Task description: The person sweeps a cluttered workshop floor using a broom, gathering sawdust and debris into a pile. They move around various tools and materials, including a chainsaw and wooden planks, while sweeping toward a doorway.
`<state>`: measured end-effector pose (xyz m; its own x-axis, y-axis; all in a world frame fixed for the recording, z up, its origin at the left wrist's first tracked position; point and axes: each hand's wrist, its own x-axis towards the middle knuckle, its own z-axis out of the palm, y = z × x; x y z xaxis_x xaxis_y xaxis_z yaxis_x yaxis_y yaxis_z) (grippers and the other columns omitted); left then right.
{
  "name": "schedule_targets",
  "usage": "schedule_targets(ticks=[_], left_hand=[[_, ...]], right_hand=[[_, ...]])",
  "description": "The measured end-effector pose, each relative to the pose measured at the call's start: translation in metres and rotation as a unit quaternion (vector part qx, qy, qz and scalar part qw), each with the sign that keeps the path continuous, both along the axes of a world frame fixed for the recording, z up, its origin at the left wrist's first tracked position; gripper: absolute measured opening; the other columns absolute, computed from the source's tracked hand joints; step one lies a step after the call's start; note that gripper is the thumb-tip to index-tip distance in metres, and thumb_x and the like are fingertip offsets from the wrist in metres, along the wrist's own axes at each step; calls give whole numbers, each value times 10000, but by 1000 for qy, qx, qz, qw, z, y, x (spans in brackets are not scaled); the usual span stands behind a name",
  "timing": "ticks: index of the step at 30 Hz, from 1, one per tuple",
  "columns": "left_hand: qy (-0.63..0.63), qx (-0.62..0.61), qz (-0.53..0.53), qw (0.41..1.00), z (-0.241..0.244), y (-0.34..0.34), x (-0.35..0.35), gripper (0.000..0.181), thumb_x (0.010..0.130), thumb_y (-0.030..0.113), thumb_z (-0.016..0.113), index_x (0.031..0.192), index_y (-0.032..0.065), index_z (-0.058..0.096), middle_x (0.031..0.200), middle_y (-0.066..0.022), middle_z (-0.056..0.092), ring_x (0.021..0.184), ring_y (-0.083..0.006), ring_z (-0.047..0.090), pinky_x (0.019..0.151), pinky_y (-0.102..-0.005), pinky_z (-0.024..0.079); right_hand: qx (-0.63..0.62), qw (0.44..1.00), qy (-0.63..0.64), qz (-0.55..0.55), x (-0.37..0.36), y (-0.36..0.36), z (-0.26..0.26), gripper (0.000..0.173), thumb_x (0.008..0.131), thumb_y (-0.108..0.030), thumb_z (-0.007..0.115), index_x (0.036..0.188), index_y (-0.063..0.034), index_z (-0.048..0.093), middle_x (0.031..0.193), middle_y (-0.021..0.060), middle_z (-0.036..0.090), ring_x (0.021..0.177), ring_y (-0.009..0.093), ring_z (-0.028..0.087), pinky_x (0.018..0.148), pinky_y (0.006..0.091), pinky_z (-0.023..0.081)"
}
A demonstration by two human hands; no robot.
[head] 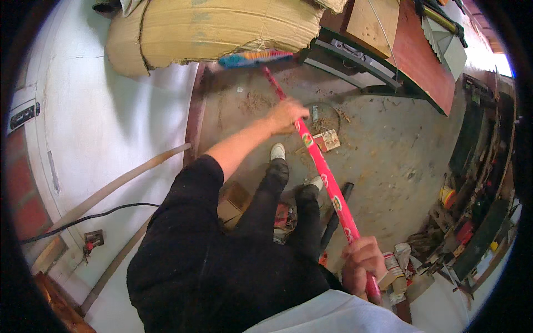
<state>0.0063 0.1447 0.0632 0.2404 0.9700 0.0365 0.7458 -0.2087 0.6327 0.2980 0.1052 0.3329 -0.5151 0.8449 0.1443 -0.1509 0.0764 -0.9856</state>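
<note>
My left hand (288, 115) is closed around the upper shaft of a broom with a pink patterned handle (318, 160). Lower down, near the handle's end, my right hand (363, 263) grips the same broom. The broom's head, with blue, orange and pink bristles (255, 59), reaches the floor edge below a torn cardboard sheet (225, 29); it looks blurred. Brown debris (260, 103) lies scattered on the concrete floor between the broom head and my shoes. A small printed box (327, 140) and a thin hoop-shaped strip (339, 116) lie just right of my left hand.
A white wall (125, 125) runs along the left, with a pole (125, 183) leaning there. A dark metal frame and a reddish board (424, 62) stand at the upper right. Piled scrap and timber (479, 200) line the right. A black tube (338, 216) lies beside my leg.
</note>
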Motion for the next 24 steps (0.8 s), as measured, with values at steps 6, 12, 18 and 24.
schedule_targets(ticks=[6, 12, 18, 24], left_hand=[[-14, 42, 15, 999, -86, 62, -18, 180, 669, 187, 645, 820, 118, 575, 790, -84, 587, 837, -303, 550, 733, -413, 424], [-29, -23, 61, 997, -75, 4, 29, 184, 640, 172, 677, 792, 128, 581, 762, -59, 592, 797, -284, 561, 719, -410, 426], [-85, -13, 69, 994, -5, -42, 76, 167, 647, 142, 662, 787, 99, 582, 741, -79, 597, 767, -304, 567, 712, -412, 425], [18, 17, 142, 990, -62, -24, 73, 181, 642, 179, 673, 776, 95, 585, 730, -88, 597, 766, -310, 565, 674, -417, 431]], right_hand=[[63, 991, -47, -105, -61, -1, -74, 163, 841, -32, 455, 685, -59, 417, 709, 78, 467, 651, 205, 446, 508, 277, 394], [-151, 977, 1, -153, -13, 14, -29, 192, 855, -139, 472, 682, -70, 423, 678, 49, 435, 659, 192, 435, 499, 282, 374], [-114, 991, 15, -60, 46, 14, 17, 259, 814, -153, 523, 612, -90, 373, 610, 41, 420, 592, 183, 422, 510, 290, 356], [-66, 997, 24, -19, 70, 45, -66, 224, 815, -140, 511, 635, -64, 402, 622, 54, 430, 616, 196, 434, 520, 283, 347]])
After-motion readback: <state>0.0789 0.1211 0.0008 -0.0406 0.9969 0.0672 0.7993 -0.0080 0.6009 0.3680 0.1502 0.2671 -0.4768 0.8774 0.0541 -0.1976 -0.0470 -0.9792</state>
